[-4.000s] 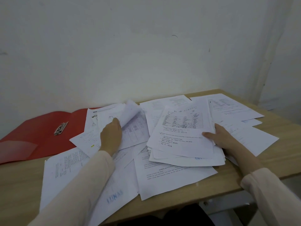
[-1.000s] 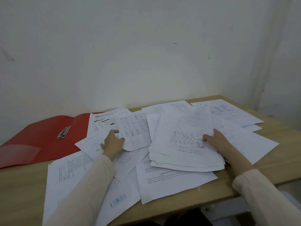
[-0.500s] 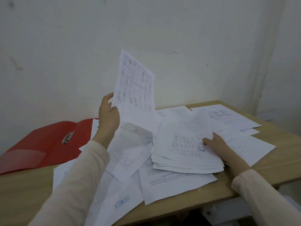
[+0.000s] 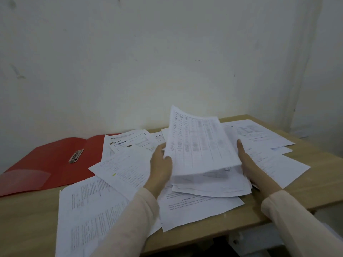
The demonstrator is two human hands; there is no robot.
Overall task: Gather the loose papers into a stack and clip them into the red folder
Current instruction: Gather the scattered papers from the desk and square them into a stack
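Gathering step. Left hand [image 4: 161, 165] gripped sheet [image 4: 199, 143] over stack [image 4: 209, 184]; right hand [image 4: 249, 162] flat, steadying. Next: lay sheet, square edges.

Camera: I have one, worn on the head.
Facing: forward and down at the surface [image 4: 306, 190], wall [image 4: 167, 62] behind.
Nearness: close; both sleeves enter from the bottom edge.

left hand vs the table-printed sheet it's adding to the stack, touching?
Touching. The head view shows the left hand pinching the lower left edge of the table-printed sheet, thumb over its corner, above the stack.
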